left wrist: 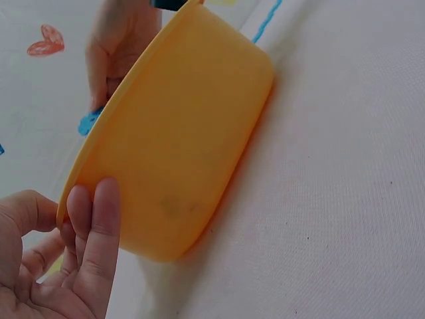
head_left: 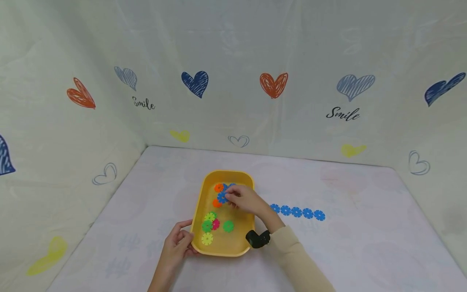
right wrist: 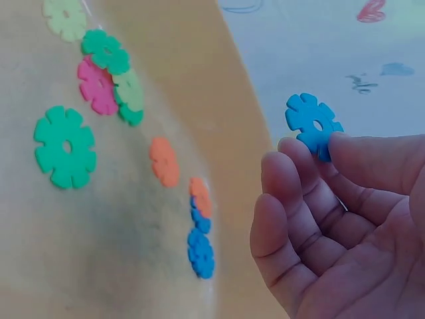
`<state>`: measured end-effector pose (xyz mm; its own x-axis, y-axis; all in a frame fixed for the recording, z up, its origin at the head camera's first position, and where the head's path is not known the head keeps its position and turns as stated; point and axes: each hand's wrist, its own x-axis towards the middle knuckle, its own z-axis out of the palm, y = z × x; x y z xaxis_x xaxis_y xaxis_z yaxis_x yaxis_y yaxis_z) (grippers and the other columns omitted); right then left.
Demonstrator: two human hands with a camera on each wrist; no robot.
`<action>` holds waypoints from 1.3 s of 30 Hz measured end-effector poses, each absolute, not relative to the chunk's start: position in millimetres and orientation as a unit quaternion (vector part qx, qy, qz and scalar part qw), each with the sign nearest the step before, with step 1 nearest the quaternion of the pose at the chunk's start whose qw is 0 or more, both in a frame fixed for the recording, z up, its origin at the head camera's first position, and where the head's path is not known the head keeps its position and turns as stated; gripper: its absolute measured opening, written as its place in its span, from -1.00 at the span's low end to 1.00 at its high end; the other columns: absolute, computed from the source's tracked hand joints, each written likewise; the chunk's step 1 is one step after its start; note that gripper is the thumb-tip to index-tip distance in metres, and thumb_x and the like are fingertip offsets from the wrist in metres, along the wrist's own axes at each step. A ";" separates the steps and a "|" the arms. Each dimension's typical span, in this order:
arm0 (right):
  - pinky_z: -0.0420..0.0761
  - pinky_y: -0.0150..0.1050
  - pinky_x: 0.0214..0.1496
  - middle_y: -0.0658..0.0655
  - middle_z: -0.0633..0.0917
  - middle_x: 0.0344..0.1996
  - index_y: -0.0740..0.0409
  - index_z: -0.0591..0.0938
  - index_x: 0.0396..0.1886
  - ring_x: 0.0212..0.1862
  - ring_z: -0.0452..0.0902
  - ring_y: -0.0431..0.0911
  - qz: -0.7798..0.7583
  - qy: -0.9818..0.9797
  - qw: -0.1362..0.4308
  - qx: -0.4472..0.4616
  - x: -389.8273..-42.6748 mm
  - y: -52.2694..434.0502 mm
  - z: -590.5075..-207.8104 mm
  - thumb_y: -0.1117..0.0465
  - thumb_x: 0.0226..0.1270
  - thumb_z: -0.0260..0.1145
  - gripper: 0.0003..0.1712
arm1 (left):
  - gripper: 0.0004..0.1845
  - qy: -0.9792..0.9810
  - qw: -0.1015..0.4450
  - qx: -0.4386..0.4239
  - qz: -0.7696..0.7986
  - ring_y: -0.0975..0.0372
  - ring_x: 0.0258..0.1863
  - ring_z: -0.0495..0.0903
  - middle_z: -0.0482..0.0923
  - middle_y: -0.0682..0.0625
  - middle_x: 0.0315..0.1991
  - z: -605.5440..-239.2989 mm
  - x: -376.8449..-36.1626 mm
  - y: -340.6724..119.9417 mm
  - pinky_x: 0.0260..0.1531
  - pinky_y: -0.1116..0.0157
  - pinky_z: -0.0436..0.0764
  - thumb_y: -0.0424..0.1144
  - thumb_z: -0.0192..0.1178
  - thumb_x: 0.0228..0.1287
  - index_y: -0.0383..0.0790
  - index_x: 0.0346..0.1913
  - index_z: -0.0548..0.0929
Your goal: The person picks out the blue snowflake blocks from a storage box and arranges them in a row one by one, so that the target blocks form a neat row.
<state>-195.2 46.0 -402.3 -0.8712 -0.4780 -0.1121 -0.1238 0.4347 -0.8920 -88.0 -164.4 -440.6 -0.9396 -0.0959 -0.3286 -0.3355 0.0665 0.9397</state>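
— Pale cloth with faint prints is covering the desk (head_left: 346, 243). What is sitting nearest?
— Left hand (head_left: 176, 243) is curling its grip on the near corner of the yellow tray (head_left: 204, 190).
— And inside?
— Right hand (head_left: 246, 200) is hovering over the far end, its grip pinching a blue snowflake disc (right wrist: 312, 123). Green, pink and orange discs (head_left: 213, 223) are lying loose on the tray floor.
— Beyond that?
— A row of blue discs (head_left: 297, 211) is lying right of the tray, with heart-printed sheets hanging behind.

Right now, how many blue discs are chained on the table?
5, in one row on the table right of the tray. The right hand may hide others.
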 end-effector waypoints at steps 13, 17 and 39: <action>0.59 -0.33 -0.37 0.20 0.63 -0.43 0.24 0.59 -0.27 -0.46 0.47 -0.14 -0.540 0.824 0.129 -0.110 -174.6 91.9 -406.5 0.16 0.27 0.16 -0.78 | -0.56 0.727 0.089 -0.152 0.664 0.20 -0.62 0.55 0.39 -0.04 -0.52 -439.1 -87.9 -163.8 -0.50 0.27 0.65 -0.40 -0.04 0.24 -0.23 0.20 0.31; 0.57 -0.39 -0.37 0.19 0.65 -0.43 0.28 0.59 -0.25 -0.46 0.48 -0.15 -0.556 0.817 0.119 -0.093 -168.9 106.0 -412.3 0.13 0.24 0.19 -0.72 | -0.57 0.731 0.086 -0.151 0.660 0.19 -0.64 0.54 0.38 -0.04 -0.53 -437.8 -88.3 -163.7 -0.52 0.27 0.65 -0.40 -0.03 0.25 -0.24 0.20 0.32; 0.58 -0.38 -0.37 0.03 0.68 -0.43 0.05 0.59 -0.27 -0.44 0.54 -0.13 -0.554 0.829 0.038 0.056 -163.3 201.4 -490.8 -0.47 -0.18 0.20 -0.26 | -0.57 0.739 0.090 -0.158 0.649 0.18 -0.62 0.54 0.40 -0.04 -0.52 -438.8 -89.6 -163.5 -0.52 0.31 0.64 -0.38 -0.02 0.25 -0.20 0.20 0.33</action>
<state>-163.3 201.4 -490.8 -0.9908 0.0508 -0.1258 0.1357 0.3790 -0.9154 -89.6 -163.5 -438.8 -0.9341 -0.1166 -0.3373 -0.3496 0.1091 0.9305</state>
